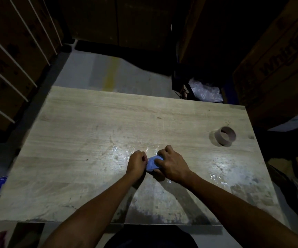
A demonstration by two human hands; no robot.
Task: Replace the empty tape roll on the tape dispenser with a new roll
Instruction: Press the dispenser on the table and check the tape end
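Observation:
A blue tape dispenser (152, 164) sits low over the middle of the wooden table (83, 133), mostly covered by both hands. My right hand (171, 163) wraps over its right side and top. My left hand (137, 162) pinches its left edge with closed fingers. Whether a roll sits in the dispenser is hidden. An empty brown cardboard tape core (225, 136) lies on its side far to the right on the table, away from both hands.
Shiny tape residue (218, 177) marks the tabletop near my hands and to the right. Cardboard boxes (277, 56) stand at the right and back, slatted boards (10, 56) at the left. Crumpled plastic (205, 91) lies beyond the table's far edge.

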